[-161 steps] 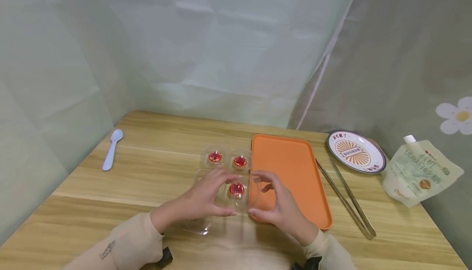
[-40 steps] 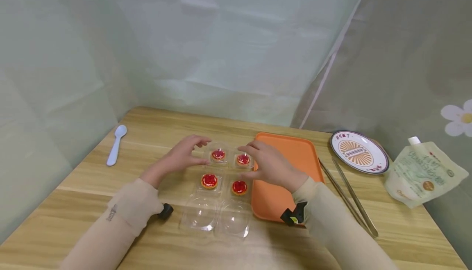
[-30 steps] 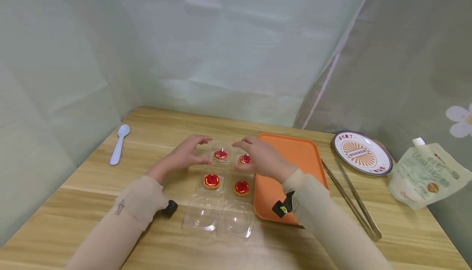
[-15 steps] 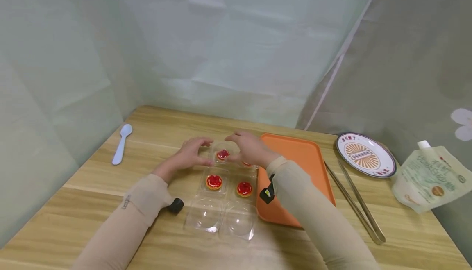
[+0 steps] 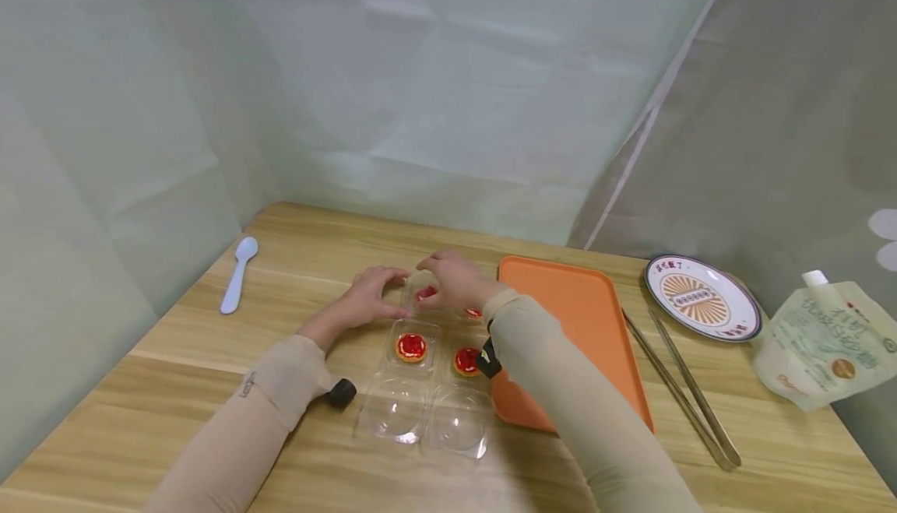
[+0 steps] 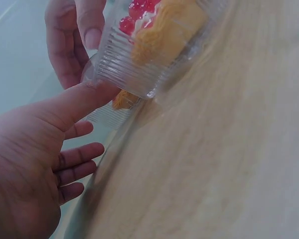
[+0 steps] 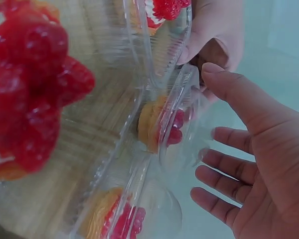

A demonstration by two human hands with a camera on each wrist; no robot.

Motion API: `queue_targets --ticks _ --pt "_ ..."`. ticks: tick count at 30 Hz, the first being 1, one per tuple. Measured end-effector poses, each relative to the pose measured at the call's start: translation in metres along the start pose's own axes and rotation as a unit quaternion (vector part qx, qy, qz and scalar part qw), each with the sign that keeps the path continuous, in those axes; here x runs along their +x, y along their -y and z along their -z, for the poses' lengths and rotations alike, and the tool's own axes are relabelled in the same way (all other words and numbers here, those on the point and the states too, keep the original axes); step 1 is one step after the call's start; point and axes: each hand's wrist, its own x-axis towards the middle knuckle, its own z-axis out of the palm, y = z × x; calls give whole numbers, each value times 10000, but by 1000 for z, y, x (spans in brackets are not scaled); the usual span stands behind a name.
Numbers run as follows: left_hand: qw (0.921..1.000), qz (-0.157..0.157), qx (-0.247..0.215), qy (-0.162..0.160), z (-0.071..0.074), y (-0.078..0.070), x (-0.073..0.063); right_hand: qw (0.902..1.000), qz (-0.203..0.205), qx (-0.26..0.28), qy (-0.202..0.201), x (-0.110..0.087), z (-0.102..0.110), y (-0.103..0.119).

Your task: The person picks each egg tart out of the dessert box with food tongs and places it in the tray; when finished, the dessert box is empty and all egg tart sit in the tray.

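In the head view, several red-topped fruit tarts sit in clear plastic boxes at the table's middle. Both hands curve round the back left box (image 5: pixel 420 307): my left hand (image 5: pixel 364 299) at its left side, my right hand (image 5: pixel 454 283) at its right, partly covering its tart. The left wrist view has my left thumb (image 6: pixel 84 102) against clear plastic, its other fingers loose. My right fingers (image 7: pixel 229 169) spread beside a lid in the right wrist view. My right forearm partly hides the back right tart (image 5: pixel 473 313). The front left tart (image 5: pixel 410 347) and front right tart (image 5: pixel 466 361) lie with lids folded open towards me.
An orange tray (image 5: pixel 561 303) lies just right of the boxes. Beyond it are metal tongs (image 5: pixel 683 388), a patterned plate (image 5: pixel 701 299) and a spouted pouch (image 5: pixel 827 342). A pale blue spoon (image 5: pixel 240 275) rests at the left. Curtains (image 5: pixel 420 93) hang behind the table.
Both hands have gone from the front right box to the back row. Over the last second my right hand slid left from the back right box to the back left one.
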Motion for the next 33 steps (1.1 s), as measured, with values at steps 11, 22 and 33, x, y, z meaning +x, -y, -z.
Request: queue_targets --ticks 11,22,33 --pt "10000 54 0 15 -1 -1 2 9994 -34 -263 215 8 -3 1" --pt "10000 88 4 19 -2 0 -1 9993 126 -258 241 9 -6 -2" --pt "9999 148 -46 36 -1 -1 -2 9994 81 336 79 1 0 -9"
